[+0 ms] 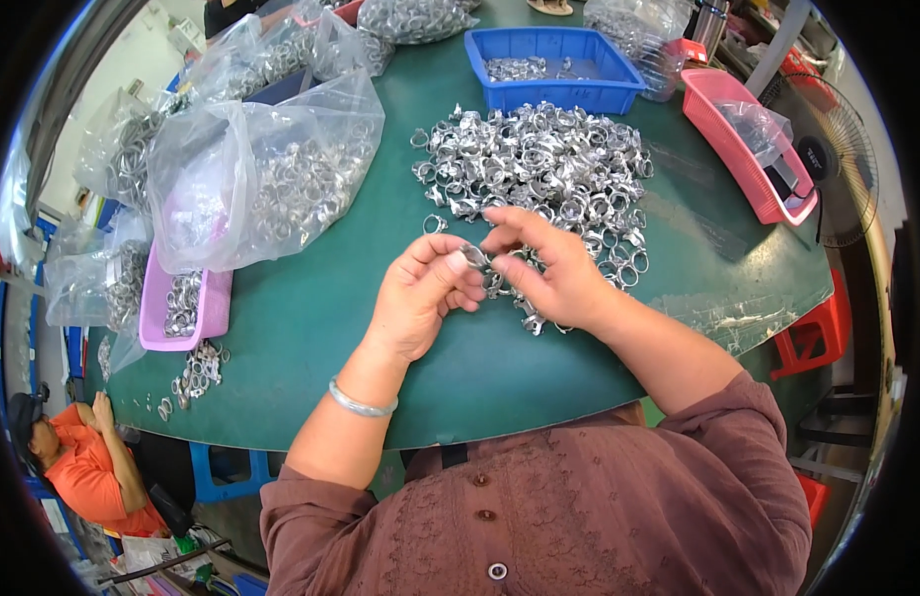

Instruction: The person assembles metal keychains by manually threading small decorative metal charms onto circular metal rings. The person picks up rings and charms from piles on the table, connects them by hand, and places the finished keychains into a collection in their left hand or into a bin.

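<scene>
A silver metal ring (474, 256) is pinched between the thumb and fingers of my left hand (420, 293), in front of my chest. My right hand (547, 266) meets it from the other side, its thumb and fingers curled around the ring's edge. Just beyond and beneath my hands spreads a large heap of similar silver metal rings (539, 159), some with raised tops. One loose ring (435, 224) lies at the heap's left edge, close to my left fingers. My right hand covers part of the heap's near side.
Behind the heap stands a blue tray (554, 96) with some small metal pieces. Large clear bags of rings (316, 184) crowd the left, beside a pink-purple basket (217, 308). A pink basket (743, 149) sits at right on the green table (311, 348). A person in orange (82, 467) is at lower left.
</scene>
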`<action>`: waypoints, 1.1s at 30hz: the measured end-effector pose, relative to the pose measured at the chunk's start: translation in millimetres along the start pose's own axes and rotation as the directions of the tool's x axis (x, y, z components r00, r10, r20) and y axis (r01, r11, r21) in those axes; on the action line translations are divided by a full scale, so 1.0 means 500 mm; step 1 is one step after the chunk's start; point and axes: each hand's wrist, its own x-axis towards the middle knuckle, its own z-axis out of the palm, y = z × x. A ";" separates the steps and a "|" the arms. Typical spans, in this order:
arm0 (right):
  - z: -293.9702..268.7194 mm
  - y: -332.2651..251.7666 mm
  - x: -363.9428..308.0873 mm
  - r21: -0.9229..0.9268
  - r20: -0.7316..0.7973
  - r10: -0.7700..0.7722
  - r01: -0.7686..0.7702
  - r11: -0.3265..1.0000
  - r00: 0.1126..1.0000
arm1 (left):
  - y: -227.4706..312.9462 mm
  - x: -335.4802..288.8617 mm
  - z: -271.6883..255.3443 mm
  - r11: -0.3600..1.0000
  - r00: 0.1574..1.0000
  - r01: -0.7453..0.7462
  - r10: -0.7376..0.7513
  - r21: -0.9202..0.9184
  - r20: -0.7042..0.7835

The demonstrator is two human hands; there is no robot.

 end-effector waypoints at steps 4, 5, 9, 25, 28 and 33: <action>-0.011 0.017 0.022 -0.248 -0.074 -0.058 0.038 0.968 0.996 | 0.008 0.007 -0.032 0.963 0.991 -0.130 0.131 -0.235 -0.010; -0.013 0.021 0.026 -0.246 -0.071 -0.059 0.040 0.968 0.996 | 0.011 0.007 -0.036 0.945 0.989 -0.149 0.136 -0.292 -0.063; -0.005 0.020 0.035 -0.542 0.153 -0.107 0.174 0.822 0.982 | 0.028 0.011 -0.022 0.898 0.975 -0.173 0.097 -0.404 -0.201; -0.008 -0.028 0.066 0.154 0.192 0.427 -0.457 0.876 0.883 | 0.022 -0.003 0.012 0.984 0.978 -0.045 0.078 0.171 -0.193; -0.005 -0.024 0.061 0.381 0.213 0.417 -0.468 0.797 0.884 | 0.017 -0.006 0.018 0.969 0.985 -0.067 0.102 0.238 -0.136; -0.008 -0.023 0.054 0.467 0.246 0.472 -0.530 0.708 0.847 | 0.017 -0.004 0.020 0.995 0.994 -0.010 0.021 0.099 -0.108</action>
